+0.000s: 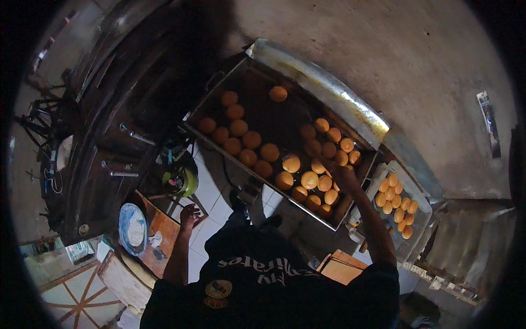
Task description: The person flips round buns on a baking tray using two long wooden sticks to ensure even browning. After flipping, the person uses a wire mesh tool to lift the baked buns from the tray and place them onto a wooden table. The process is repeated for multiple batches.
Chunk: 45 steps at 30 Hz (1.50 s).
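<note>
Many round golden-brown buns [309, 180] lie in a large dark rectangular pan [268, 118]. One bun [278, 94] rests apart from the others near the far side. My right arm reaches over the pan's right part, and my right hand [338, 169] is low among the buns there. Its fingers blend into the dim buns, so whether they grip one cannot be made out. Away from the pan, my left hand [190, 214] hangs to the left above the floor, fingers loosely curled and apart, with nothing visible in it.
A pale tray [419, 225] holding more buns stands right of the pan. On the left are a blue-rimmed basin [133, 229] with white contents on a wooden surface, a green gas cylinder [189, 181], and dark doors with metal handles [137, 134]. A wall rises behind the pan.
</note>
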Tool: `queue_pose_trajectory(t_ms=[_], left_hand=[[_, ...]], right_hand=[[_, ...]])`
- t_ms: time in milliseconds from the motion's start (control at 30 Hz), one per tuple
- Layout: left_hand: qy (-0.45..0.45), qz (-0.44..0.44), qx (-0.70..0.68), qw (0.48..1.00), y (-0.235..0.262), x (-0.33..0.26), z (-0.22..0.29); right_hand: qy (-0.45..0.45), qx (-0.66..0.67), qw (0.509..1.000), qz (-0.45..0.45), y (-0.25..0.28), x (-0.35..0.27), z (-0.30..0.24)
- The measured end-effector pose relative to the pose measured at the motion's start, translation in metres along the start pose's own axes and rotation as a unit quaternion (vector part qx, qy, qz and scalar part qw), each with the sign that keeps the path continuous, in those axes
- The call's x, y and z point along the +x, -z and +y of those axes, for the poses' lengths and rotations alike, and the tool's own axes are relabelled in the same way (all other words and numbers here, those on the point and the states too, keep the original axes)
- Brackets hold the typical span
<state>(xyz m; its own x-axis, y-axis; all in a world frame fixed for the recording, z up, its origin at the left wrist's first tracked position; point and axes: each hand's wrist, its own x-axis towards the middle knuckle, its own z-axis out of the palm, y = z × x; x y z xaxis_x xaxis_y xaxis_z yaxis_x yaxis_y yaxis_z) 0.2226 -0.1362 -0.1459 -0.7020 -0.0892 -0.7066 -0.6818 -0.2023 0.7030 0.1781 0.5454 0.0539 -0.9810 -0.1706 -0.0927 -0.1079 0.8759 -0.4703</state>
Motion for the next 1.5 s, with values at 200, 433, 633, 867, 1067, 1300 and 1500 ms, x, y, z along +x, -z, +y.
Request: queue_pose_trajectory(t_ms=[200, 433, 633, 867, 1067, 1300, 1500], left_hand=[[0.02, 0.032, 0.02, 0.999, 0.019, -0.014, -0.041], [0.06, 0.042, 0.03, 0.997, 0.019, -0.03, -0.033], [0.073, 0.03, -0.049, 0.996, 0.059, -0.022, -0.038], [0.066, 0.085, 0.021, 0.994, 0.049, -0.031, -0.039], [0.106, 0.105, 0.029, 0.988, 0.046, -0.054, -0.031], [0.08, 0.107, 0.051, 0.99, 0.07, -0.071, -0.031], [0.053, 0.116, 0.018, 0.992, 0.064, -0.072, -0.018]], right_hand=[[-0.192, 0.084, 0.955, -0.21, 0.008, -0.014, -0.002], [-0.122, 0.287, 0.942, -0.126, -0.042, 0.008, -0.037], [-0.107, 0.253, 0.943, -0.187, -0.079, 0.069, -0.04], [-0.221, 0.439, 0.838, -0.235, -0.092, 0.112, 0.007], [-0.194, 0.525, 0.785, -0.266, -0.105, 0.135, 0.014], [-0.145, 0.352, 0.887, -0.262, -0.092, 0.173, -0.039], [-0.161, 0.478, 0.828, -0.244, -0.099, 0.161, -0.013]])
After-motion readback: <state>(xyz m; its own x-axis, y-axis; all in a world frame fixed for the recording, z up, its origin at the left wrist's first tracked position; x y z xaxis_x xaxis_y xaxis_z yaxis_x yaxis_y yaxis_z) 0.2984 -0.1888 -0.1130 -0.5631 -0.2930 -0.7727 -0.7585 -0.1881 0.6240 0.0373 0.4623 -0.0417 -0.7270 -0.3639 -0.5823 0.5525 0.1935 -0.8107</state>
